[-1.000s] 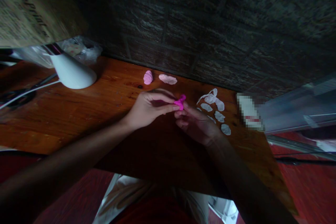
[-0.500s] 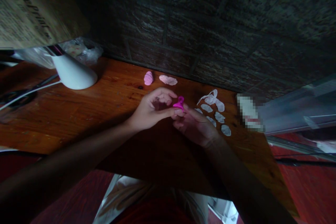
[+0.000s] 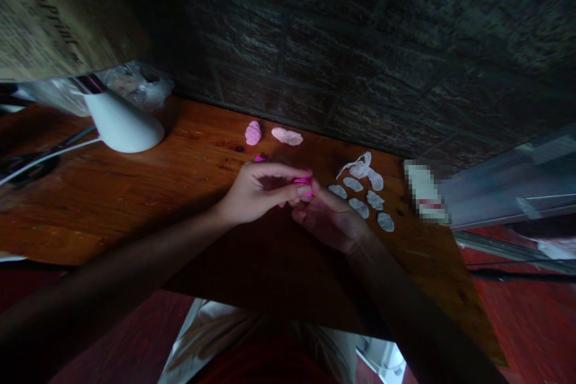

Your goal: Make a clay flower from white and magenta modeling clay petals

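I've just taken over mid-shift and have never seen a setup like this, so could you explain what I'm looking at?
There is no machine here: these are a person's two bare hands. One camera, worn on the head, takes every picture, looking forward and down, so the arms reach in from below.

The left hand pinches a small bright pink piece between thumb and fingers. The right hand meets it from the other side; its exact grip is hidden.

Below is a wooden table. Beyond the hands lie a pink lump and a flatter pale pink piece. Thin whitish pieces lie beside the right hand. A white lamp base stands at the left, and a dark wall rises behind.
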{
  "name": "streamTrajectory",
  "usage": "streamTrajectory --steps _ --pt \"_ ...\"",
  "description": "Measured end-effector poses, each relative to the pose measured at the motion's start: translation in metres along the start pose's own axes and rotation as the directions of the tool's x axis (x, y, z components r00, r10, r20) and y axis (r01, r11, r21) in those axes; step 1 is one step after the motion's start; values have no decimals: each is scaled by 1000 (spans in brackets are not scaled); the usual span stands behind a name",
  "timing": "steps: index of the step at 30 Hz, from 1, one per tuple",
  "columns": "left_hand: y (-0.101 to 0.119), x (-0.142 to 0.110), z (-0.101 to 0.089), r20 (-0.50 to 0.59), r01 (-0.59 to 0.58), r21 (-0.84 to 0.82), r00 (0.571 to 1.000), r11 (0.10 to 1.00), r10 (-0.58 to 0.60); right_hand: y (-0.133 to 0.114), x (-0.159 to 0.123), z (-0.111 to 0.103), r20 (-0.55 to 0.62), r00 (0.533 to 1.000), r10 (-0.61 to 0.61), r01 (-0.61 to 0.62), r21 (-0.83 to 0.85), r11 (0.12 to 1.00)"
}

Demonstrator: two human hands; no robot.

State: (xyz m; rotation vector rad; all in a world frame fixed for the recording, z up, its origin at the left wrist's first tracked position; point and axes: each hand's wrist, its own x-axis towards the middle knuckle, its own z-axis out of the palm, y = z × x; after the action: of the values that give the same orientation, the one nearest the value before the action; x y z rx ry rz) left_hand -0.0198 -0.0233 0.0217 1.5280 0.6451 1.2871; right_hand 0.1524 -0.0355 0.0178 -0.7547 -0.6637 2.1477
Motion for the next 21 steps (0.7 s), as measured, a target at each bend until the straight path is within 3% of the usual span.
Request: streamTrajectory --steps 6,10,14,21 --pt "1 1 -3 63 -70 -5 995 998 71 4 0 -2 10 1000 28 -28 26 999" --pt "-3 -1 1 -6 -13 38 1000 999 13 7 4 -5 -4 997 73 -73 43 996" --pt "-4 -1 1 3 58 5 998 998 -58 6 4 -1 -2 1000 31 -31 36 999" --pt "-5 2 4 -18 70 -104 997 992 -72 6 2 5 -11 1000 6 -6 24 1000"
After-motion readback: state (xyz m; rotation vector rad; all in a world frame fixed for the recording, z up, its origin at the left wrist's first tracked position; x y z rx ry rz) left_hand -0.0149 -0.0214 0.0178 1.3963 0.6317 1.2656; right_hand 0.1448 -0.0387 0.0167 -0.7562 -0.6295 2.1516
